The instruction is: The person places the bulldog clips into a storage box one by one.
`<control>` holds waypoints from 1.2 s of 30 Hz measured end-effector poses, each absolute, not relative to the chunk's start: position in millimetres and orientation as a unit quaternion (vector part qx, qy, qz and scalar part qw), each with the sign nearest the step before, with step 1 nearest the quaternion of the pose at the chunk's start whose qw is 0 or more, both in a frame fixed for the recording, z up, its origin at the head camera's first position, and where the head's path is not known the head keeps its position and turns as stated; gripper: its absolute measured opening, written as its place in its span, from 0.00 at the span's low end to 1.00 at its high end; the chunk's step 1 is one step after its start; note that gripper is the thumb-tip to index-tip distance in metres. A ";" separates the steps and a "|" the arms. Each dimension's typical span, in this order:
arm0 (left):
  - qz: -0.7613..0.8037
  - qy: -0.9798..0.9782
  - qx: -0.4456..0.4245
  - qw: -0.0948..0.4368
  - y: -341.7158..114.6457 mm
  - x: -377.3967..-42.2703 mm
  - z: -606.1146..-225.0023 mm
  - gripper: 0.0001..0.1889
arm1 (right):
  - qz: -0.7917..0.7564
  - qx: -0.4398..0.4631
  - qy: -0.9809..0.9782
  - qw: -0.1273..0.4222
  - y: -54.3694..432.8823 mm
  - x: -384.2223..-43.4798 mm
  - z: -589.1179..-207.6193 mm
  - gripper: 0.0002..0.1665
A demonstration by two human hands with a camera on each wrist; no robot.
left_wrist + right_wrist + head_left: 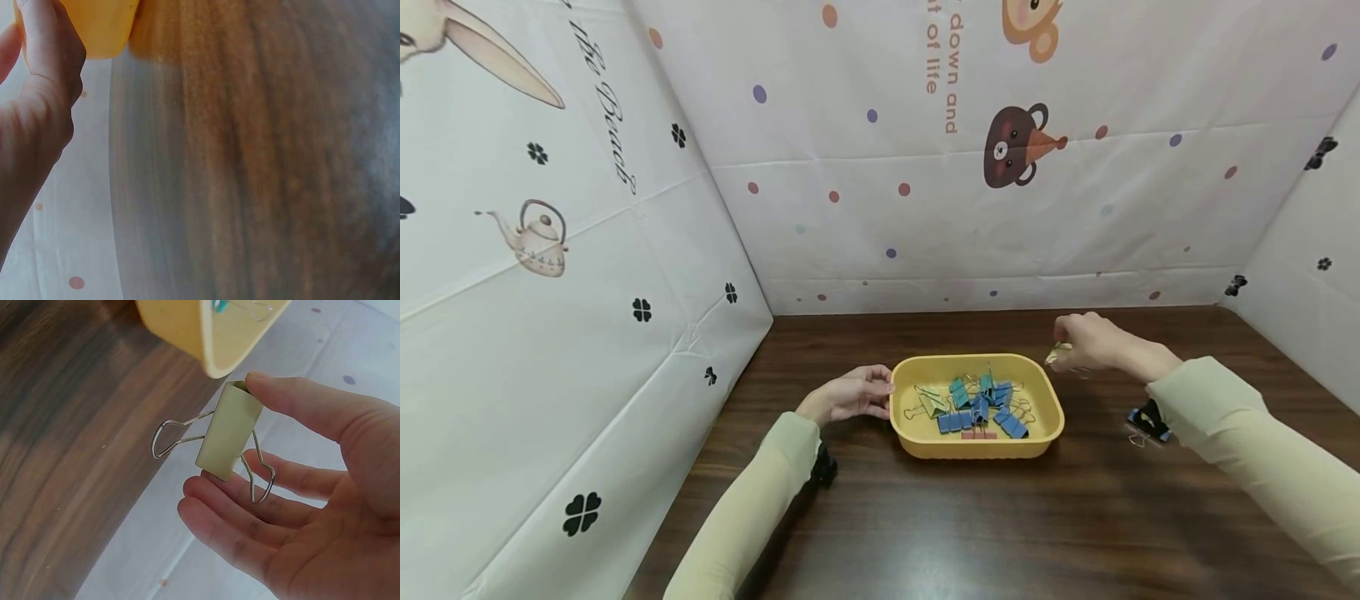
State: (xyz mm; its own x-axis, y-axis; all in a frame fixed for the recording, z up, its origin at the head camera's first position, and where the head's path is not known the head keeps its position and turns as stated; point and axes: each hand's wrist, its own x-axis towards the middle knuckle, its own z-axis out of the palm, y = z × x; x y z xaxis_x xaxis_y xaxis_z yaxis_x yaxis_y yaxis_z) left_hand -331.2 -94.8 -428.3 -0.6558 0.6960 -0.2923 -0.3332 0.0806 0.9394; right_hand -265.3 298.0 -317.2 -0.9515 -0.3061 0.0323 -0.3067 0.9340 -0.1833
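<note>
A yellow plastic tray sits on the dark table, holding several binder clips. Among them are blue clips, teal clips, a pale green clip and a red clip. My left hand grips the tray's left end, thumb at the rim; the left wrist view shows only part of this. Just off the tray's right end, my right hand pinches a pale yellow-green binder clip between thumb and fingers. Both wire handles of that clip stick out sideways.
Beside the right sleeve, a small blue and black thing with wire loops shows, partly hidden. White printed sheets rise behind and at both sides of the wood-grain table.
</note>
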 end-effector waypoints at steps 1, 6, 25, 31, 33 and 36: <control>0.662 0.624 0.146 0.389 -94.8 -331.0 -428.3 0.05 | 0.094 0.157 -0.983 0.003 295.8 -265.2 -316.6 0.24; 0.661 0.624 0.149 0.390 -95.1 -331.2 -429.3 0.05 | 0.096 0.169 -0.981 0.003 282.3 -263.7 -313.2 0.23; 0.660 0.625 0.157 0.387 -94.9 -332.1 -430.8 0.05 | 0.102 0.204 -0.973 -0.045 237.4 -257.8 -316.8 0.25; 0.659 0.629 0.156 0.383 -93.9 -332.8 -431.5 0.05 | 0.111 0.223 -0.966 -0.065 230.6 -256.4 -321.8 0.28; 0.658 0.629 0.156 0.383 -93.9 -332.7 -431.3 0.05 | 0.121 0.232 -0.962 -0.073 230.3 -256.1 -322.2 0.28; 0.660 0.628 0.155 0.384 -94.5 -332.0 -431.0 0.04 | 0.132 0.241 -0.959 -0.074 233.4 -256.0 -320.4 0.28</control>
State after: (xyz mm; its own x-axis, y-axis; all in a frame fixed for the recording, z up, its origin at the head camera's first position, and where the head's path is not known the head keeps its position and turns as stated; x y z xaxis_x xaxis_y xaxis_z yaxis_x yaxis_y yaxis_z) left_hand -332.0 -94.5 -431.0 -0.6577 0.7002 -0.2777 -0.3122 0.0820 0.9465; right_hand -256.0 233.4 -320.4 -0.8726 -0.4821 -0.0790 -0.4428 0.8488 -0.2889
